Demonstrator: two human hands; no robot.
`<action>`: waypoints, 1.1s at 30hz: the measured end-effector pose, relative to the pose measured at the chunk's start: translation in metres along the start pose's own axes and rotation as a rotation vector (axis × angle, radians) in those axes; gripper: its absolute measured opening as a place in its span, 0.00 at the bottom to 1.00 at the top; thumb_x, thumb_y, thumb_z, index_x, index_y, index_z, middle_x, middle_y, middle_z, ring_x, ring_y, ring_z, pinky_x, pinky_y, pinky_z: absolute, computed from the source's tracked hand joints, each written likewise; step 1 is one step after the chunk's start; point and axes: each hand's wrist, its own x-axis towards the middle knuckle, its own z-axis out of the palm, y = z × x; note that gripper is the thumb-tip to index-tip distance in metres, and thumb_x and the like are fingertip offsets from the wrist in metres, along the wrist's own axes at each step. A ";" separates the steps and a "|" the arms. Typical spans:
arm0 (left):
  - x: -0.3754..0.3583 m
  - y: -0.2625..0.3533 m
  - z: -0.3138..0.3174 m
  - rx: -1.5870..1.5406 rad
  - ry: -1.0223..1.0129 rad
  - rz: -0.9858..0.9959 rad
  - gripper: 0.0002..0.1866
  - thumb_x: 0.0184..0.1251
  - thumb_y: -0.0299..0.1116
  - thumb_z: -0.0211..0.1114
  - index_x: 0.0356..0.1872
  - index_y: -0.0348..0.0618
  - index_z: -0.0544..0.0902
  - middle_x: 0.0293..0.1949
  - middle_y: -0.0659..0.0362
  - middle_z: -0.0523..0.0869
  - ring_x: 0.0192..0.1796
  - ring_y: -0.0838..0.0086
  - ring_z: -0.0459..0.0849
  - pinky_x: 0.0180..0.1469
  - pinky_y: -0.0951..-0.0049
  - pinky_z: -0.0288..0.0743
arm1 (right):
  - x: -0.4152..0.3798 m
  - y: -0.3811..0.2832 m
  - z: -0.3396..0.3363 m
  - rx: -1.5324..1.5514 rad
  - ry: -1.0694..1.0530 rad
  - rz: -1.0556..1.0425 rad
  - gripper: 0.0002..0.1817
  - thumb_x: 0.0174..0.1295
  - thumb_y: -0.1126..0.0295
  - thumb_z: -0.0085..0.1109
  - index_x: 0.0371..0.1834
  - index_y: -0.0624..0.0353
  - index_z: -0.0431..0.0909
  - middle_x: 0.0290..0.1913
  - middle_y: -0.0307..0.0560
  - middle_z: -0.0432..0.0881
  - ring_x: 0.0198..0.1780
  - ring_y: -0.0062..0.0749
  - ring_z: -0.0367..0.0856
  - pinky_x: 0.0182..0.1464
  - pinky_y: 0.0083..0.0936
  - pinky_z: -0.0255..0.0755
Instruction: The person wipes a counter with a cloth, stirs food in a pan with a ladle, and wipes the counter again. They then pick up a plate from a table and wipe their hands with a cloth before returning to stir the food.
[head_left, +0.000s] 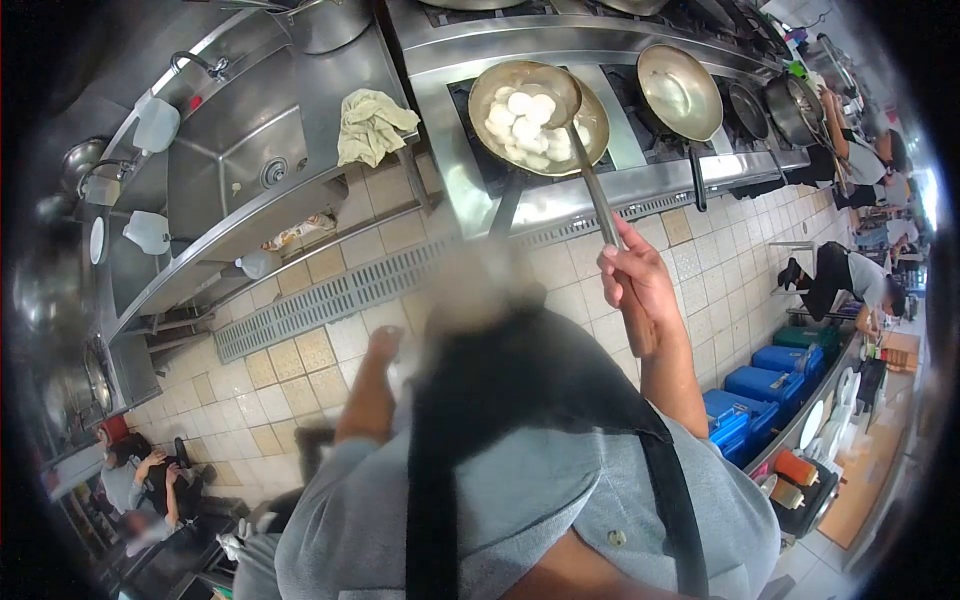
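Observation:
My right hand [637, 272] is closed around the long handle of a ladle [592, 185]. The ladle's bowl rests in a wide pan [596, 112] on the stove, among a heap of white rounded food pieces [525, 125]. I cannot make out what kind of food they are. The pan's dark handle [507, 205] points toward me, with neither hand visibly on it. Low at my side is my left hand [384, 348], away from the stove; its fingers are blurred and partly hidden.
Right of the pan sits a second pan [680, 95] on the stove [545, 215]. A cloth [373, 127] lies on the sink counter [330, 80] at left. Blue bins [752, 385] stand at lower right. Several people are farther off, at right and lower left.

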 end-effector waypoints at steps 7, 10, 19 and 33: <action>-0.027 0.062 -0.015 -0.067 -0.016 -0.065 0.19 0.67 0.41 0.63 0.47 0.32 0.82 0.35 0.47 0.85 0.27 0.63 0.84 0.23 0.64 0.76 | 0.004 -0.002 -0.006 -0.437 0.198 -0.159 0.36 0.61 0.78 0.58 0.75 0.61 0.58 0.26 0.39 0.74 0.17 0.20 0.71 0.18 0.19 0.64; -0.025 0.064 -0.016 -0.101 -0.030 -0.044 0.20 0.67 0.41 0.64 0.47 0.32 0.82 0.35 0.46 0.85 0.27 0.62 0.84 0.23 0.63 0.76 | 0.008 0.004 -0.005 -0.596 0.292 -0.220 0.36 0.61 0.78 0.58 0.75 0.60 0.58 0.25 0.37 0.73 0.17 0.20 0.70 0.19 0.20 0.64; -0.020 0.059 -0.018 -0.099 -0.038 -0.061 0.20 0.66 0.41 0.64 0.48 0.32 0.82 0.36 0.45 0.85 0.26 0.62 0.84 0.22 0.64 0.76 | 0.007 0.013 -0.002 -0.327 0.226 -0.049 0.36 0.63 0.74 0.57 0.75 0.58 0.56 0.25 0.38 0.73 0.16 0.21 0.70 0.18 0.19 0.63; -0.037 0.074 -0.030 -0.054 -0.028 -0.092 0.21 0.67 0.46 0.63 0.47 0.35 0.84 0.40 0.45 0.86 0.35 0.60 0.86 0.37 0.60 0.80 | -0.002 0.006 0.008 0.214 -0.009 0.052 0.25 0.65 0.72 0.56 0.65 0.56 0.64 0.27 0.36 0.72 0.17 0.18 0.67 0.18 0.14 0.60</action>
